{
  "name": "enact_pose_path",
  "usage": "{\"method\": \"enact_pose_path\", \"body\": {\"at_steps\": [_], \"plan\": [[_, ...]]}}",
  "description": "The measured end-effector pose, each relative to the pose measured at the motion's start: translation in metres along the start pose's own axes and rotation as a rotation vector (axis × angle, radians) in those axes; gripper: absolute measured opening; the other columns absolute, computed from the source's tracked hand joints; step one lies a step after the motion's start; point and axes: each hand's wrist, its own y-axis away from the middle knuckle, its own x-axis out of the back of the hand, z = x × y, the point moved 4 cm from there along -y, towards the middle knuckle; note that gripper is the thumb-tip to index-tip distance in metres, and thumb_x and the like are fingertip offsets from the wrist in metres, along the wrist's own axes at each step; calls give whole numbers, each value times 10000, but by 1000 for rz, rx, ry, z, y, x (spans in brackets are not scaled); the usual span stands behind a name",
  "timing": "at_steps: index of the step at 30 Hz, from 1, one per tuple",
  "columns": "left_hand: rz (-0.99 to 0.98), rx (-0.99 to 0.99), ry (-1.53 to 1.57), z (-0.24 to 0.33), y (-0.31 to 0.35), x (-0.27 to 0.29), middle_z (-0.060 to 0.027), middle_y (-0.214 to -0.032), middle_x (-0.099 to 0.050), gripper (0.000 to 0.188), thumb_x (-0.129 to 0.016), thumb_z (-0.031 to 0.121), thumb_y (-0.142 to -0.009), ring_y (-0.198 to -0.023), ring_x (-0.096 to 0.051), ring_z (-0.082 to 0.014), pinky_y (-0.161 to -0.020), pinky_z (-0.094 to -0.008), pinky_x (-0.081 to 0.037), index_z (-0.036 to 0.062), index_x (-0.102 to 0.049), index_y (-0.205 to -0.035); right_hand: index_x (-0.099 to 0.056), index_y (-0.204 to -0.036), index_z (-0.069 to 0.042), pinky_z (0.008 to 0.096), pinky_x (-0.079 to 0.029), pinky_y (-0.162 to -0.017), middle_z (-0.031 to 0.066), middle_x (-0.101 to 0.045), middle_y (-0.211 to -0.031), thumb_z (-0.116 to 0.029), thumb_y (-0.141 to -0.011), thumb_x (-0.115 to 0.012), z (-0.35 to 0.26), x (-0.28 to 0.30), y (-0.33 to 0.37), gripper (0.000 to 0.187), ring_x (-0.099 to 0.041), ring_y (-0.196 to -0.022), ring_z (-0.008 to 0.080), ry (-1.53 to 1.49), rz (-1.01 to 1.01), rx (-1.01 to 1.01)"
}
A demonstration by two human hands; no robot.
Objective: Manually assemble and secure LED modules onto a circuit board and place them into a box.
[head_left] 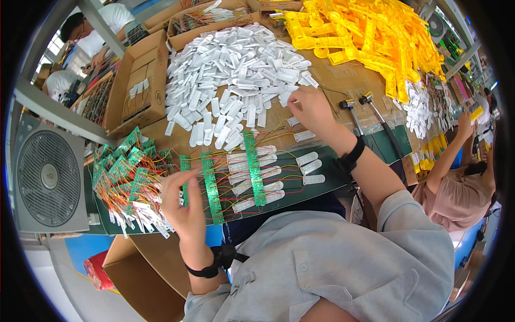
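Observation:
My left hand (183,209) is over the dark green mat (289,198); its thumb and forefinger are apart, with part of a narrow green circuit board (185,161) showing behind them. Farther right on the mat lie another circuit board strip (211,188) and a third strip (254,169). Red and yellow wires run from the strips to white plastic pieces (271,196) laid in rows. My right hand (314,110) is raised at the right edge of the heap of white plastic pieces (230,70). Its fingers are curled together, and whatever they grip cannot be made out.
Wired circuit boards (129,172) are heaped at the left, beside a fan (49,177). A cardboard box (137,86) stands behind them. Yellow plastic parts (370,37) pile up at far right, near two hammers (375,115). Other people work at both sides.

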Motion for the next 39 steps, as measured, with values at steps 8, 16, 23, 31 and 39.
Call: {"method": "enact_pose_path", "body": {"at_steps": [8,16,23,31,39], "plan": [[295,210,-47,-90,64,46,-57,-778,-652,126,-555,-14,-945,-658,-589,-94,-637,-232,-467,-46,-663,-1003,-638,-921,-45,454,-533,-694,132,-682,-854,-239,-853,-652,-16,-59,-34,207,-669,-842,322,259,-483,-293],[363,225,-43,-128,84,51,-53,-770,-660,121,-573,-7,-945,-562,-539,-71,-511,-201,-423,-31,-668,-1016,-697,-896,-39,422,-550,-755,143,-694,-886,-96,-777,-661,13,-48,-27,137,-673,-928,302,342,-550,-193],[371,171,-61,-131,86,48,-39,-671,-616,108,-584,-15,-934,-530,-495,-51,-468,-200,-363,-29,-667,-1002,-704,-842,-91,422,-522,-743,104,-683,-877,-185,-799,-674,36,-33,-25,107,-653,-875,291,-98,-556,-332],[378,155,-219,-138,92,46,-52,-665,-635,92,-603,-20,-910,-505,-486,-77,-457,-219,-360,-19,-674,-969,-691,-872,-93,427,-528,-754,124,-659,-932,-275,-806,-719,25,-51,-32,196,-646,-898,311,264,-489,-249],[412,137,-230,-139,91,45,-56,-678,-645,97,-622,-19,-881,-497,-487,-100,-456,-239,-363,-12,-679,-960,-673,-822,-72,443,-519,-729,121,-629,-908,-296,-805,-732,31,-42,-27,232,-629,-931,318,154,-420,-231]]}}
